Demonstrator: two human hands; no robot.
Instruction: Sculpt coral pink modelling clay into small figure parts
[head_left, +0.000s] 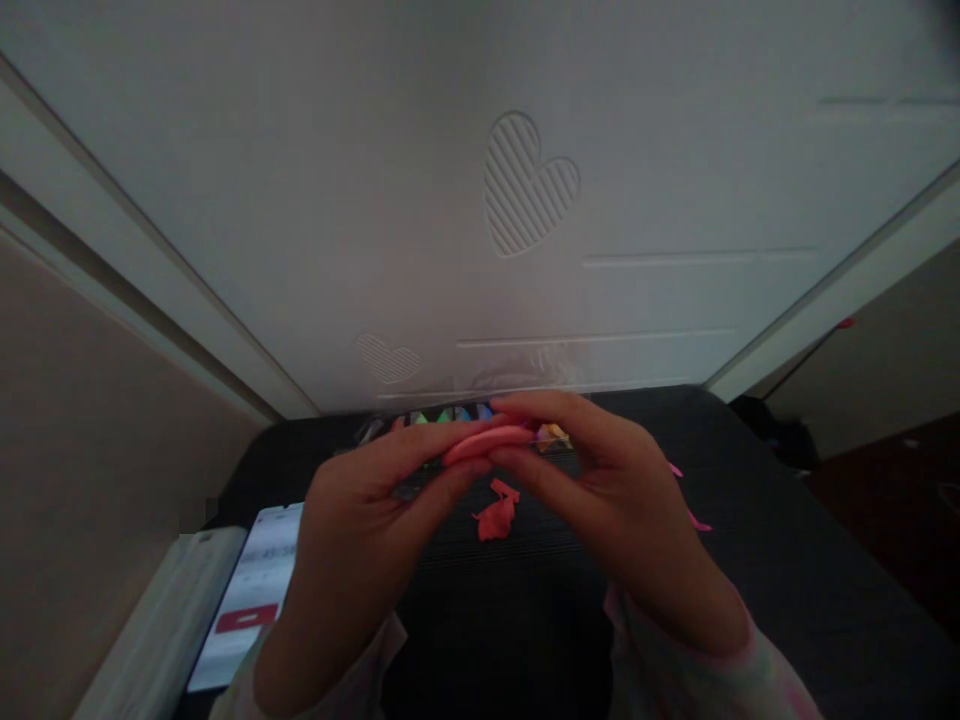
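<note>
Both my hands meet over a dark ribbed mat and pinch a flattened pink strip of clay between them. My left hand grips its left end with thumb and fingers closed. My right hand holds the right end, fingers curled over the top. Below the strip, a small red clay scrap lies on the mat. Behind my fingers a row of coloured clay pieces is partly hidden.
A phone with a lit screen lies at the lower left beside a pale flat object. Thin pink scraps lie right of my right hand. A white panel with embossed hearts rises behind the mat.
</note>
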